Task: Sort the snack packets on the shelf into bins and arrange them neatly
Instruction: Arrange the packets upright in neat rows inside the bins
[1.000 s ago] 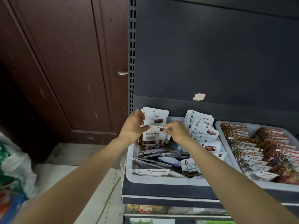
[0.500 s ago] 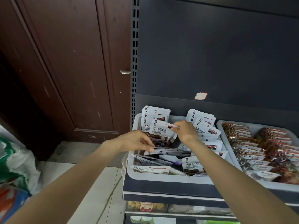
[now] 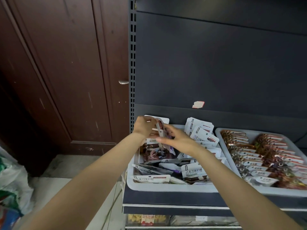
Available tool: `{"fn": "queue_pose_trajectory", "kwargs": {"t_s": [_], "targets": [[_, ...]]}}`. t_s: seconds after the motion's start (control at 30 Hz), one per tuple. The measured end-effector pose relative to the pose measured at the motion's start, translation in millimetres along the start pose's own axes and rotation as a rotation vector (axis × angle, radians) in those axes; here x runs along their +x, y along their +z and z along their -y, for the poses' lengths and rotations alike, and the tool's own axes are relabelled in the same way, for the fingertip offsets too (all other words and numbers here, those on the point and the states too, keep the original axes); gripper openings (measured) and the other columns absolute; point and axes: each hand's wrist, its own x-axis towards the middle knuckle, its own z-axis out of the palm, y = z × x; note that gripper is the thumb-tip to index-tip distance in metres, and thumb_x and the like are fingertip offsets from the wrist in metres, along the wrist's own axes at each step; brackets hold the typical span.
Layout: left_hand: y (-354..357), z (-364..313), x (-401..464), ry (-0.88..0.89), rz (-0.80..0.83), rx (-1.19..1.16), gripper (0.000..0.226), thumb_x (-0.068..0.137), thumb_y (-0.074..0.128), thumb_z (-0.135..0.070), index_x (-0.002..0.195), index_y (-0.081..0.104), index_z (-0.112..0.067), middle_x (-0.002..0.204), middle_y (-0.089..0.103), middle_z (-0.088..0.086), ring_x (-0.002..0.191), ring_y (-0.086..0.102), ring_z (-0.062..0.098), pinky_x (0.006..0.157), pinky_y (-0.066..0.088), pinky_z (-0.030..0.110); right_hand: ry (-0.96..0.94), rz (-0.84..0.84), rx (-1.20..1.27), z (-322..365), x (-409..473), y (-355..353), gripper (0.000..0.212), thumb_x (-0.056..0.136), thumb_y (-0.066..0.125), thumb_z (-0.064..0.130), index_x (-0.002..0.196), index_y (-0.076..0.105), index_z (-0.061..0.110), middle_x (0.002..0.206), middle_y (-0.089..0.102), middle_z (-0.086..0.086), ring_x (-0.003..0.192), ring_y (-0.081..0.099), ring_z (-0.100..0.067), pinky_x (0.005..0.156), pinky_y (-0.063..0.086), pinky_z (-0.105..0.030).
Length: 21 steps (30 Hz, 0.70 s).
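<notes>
The left hand (image 3: 144, 127) grips white packets (image 3: 160, 128) at the back of the left bin (image 3: 166, 187). The right hand (image 3: 177, 140) looks blurry, fingers flat, covering packets underneath.

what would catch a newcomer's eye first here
Both hands meet over the back left of the white bin: the left hand grips a standing stack of white snack packets, the right hand held flat against it. To the right, a second bin holds neat rows of brown packets.
</notes>
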Motion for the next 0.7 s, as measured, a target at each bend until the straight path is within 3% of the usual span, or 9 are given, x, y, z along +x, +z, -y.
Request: {"fn": "queue_pose_trajectory", "kwargs": {"t_s": [0.07,0.17,0.27,0.4,0.5,0.63,0.7], "targets": [[9,-3,-3,0.002,0.090,-0.056,0.014,0.098,0.049,-0.010,0.097,0.063,-0.006,0.081,0.065,0.015,0.060,0.063,0.023,0.054,0.056,0.029,0.021,-0.059,-0.071,-4,5,-1,0.071,0.081,0.072,0.037,0.142,0.036,0.032,0.128,0.055,0.009,0.116,0.052,-0.009,0.101,0.040,-0.028],[11,0,-4,-0.014,0.223,-0.028,0.013,0.099,0.047,-0.015,0.098,0.060,-0.017,0.084,0.065,0.009,0.070,0.064,0.021,0.066,0.051,0.027,0.062,-0.138,-0.293,-10,10,-11,0.041,0.088,0.059,0.008,0.128,0.054,0.015,0.106,0.064,-0.005,0.097,0.060,-0.023,0.084,0.048,-0.033],[5,14,1,0.041,0.168,0.043,0.016,0.096,0.050,-0.007,0.108,0.057,-0.016,0.088,0.063,0.003,0.078,0.061,0.024,0.064,0.049,0.024,0.061,-0.226,-0.342,-12,6,-28,0.037,0.091,0.051,0.000,0.123,0.060,0.016,0.115,0.063,-0.005,0.102,0.058,-0.023,0.078,0.045,-0.028],[-18,38,12,0.205,0.087,0.632,0.043,0.094,0.055,-0.011,0.136,0.046,-0.015,0.130,0.054,0.004,0.114,0.052,0.021,0.088,0.040,0.022,0.034,-0.381,-0.339,-9,0,-54,0.035,0.088,0.051,0.000,0.109,0.066,0.023,0.114,0.067,-0.001,0.101,0.059,-0.023,0.076,0.051,-0.034],[-29,47,17,0.188,0.130,0.764,0.052,0.095,0.053,-0.014,0.144,0.036,-0.018,0.146,0.040,0.003,0.128,0.045,0.023,0.096,0.036,0.024,-0.021,-0.450,-0.320,-4,-4,-64,0.032,0.087,0.051,0.001,0.102,0.068,0.023,0.107,0.070,0.002,0.100,0.060,-0.022,0.080,0.051,-0.040],[-32,54,24,0.202,0.173,0.888,0.055,0.094,0.056,-0.018,0.144,0.035,-0.022,0.148,0.037,0.004,0.134,0.037,0.023,0.105,0.033,0.029,-0.080,-0.353,-0.299,2,-3,-61,0.032,0.088,0.049,-0.001,0.102,0.069,0.018,0.107,0.069,0.004,0.103,0.060,-0.018,0.084,0.051,-0.040],[-29,52,24,0.188,0.189,0.806,0.050,0.095,0.053,-0.017,0.143,0.037,-0.019,0.146,0.041,0.004,0.134,0.038,0.022,0.104,0.033,0.028,-0.083,-0.260,-0.330,1,3,-52,0.031,0.089,0.050,0.000,0.107,0.069,0.016,0.114,0.067,0.003,0.109,0.057,-0.016,0.087,0.048,-0.032]]}}
